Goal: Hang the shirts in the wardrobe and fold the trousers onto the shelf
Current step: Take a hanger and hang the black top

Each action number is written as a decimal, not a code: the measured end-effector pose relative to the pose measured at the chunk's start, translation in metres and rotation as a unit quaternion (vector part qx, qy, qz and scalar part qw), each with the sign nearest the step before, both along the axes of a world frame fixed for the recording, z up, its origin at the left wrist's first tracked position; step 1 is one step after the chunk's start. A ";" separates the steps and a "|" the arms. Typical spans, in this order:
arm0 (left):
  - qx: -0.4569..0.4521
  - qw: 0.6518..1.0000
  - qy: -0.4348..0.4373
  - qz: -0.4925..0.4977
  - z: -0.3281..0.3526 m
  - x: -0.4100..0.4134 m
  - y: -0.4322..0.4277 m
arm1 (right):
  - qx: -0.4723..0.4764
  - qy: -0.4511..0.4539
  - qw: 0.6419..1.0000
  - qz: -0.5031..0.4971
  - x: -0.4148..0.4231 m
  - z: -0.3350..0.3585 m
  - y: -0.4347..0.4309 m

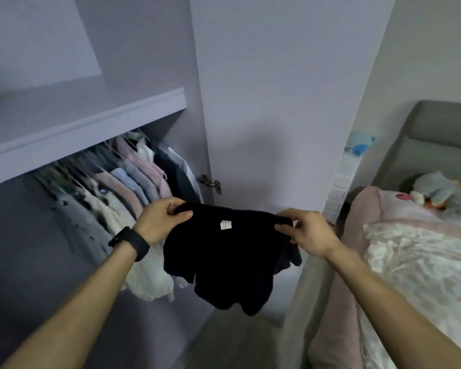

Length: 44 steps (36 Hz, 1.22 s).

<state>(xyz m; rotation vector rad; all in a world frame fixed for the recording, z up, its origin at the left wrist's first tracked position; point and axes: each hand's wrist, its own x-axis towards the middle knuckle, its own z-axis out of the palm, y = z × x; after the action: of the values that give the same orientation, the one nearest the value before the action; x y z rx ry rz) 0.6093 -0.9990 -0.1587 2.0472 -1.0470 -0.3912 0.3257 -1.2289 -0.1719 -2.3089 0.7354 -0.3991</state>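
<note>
Many clothes (133,177) already hang in the wardrobe at the left, packed under the shelf (85,123); I see no folded trousers on it. The job looks part done at best. 1 black garment (229,257) is held up in the near middle, in front of the open door (277,102), with no hanger in it. Whether it is a shirt or short trousers I cannot tell. The left hand (160,219) pinches its top left corner, thumb against curled fingers. A white label (225,225) shows on the top edge. The right hand (306,233) pinches the top right corner likewise. The bed (437,145) stands at the right.
</note>
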 end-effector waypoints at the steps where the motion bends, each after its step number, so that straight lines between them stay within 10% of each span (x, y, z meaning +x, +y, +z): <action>1: -0.019 0.999 -0.013 0.036 0.000 0.001 0.008 | -0.029 -0.010 1.000 0.002 0.011 0.001 0.001; 15: -0.095 0.931 -0.018 0.351 0.012 -0.013 0.067 | 0.001 -0.016 0.966 0.259 0.165 -0.001 0.006; 27: -0.177 0.914 0.125 0.342 0.031 -0.070 0.087 | 0.078 -0.054 0.883 0.461 0.223 0.033 0.092; 44: 0.080 0.833 -0.143 0.529 0.045 -0.132 0.167 | 0.107 -0.045 0.803 0.585 0.230 0.043 0.205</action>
<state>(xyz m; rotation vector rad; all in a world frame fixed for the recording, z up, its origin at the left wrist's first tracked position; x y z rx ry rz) 0.4773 -0.8316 -0.1137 2.5230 0.1042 0.4326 0.5554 -1.0243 -0.1284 -2.0434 -0.7119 0.1588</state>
